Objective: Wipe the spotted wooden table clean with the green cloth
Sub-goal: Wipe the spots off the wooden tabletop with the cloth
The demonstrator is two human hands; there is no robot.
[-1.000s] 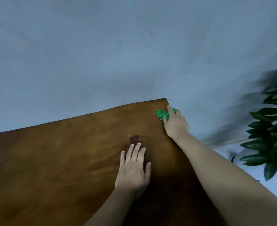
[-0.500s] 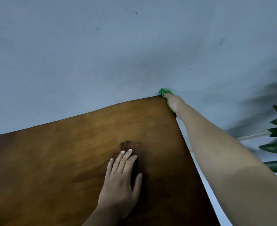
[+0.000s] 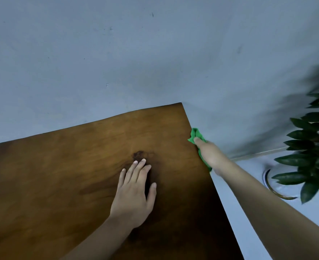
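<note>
The brown wooden table (image 3: 61,175) fills the lower left, with its far right corner against the wall. A dark spot (image 3: 139,154) marks the wood just beyond my left fingertips. My left hand (image 3: 134,192) lies flat on the table, fingers spread, holding nothing. My right hand (image 3: 210,156) presses the green cloth (image 3: 195,135) against the table's right edge, a little below the far corner. The cloth sticks out past my fingers and shows under my palm; most of it is hidden by the hand.
A grey-blue wall (image 3: 117,53) rises right behind the table. A leafy potted plant (image 3: 312,147) stands on the floor at the right, close to my right forearm. Pale floor (image 3: 248,184) runs along the table's right edge.
My right hand has slid the cloth back from the far corner toward me along the right edge. My left hand stays flat near the dark spot.
</note>
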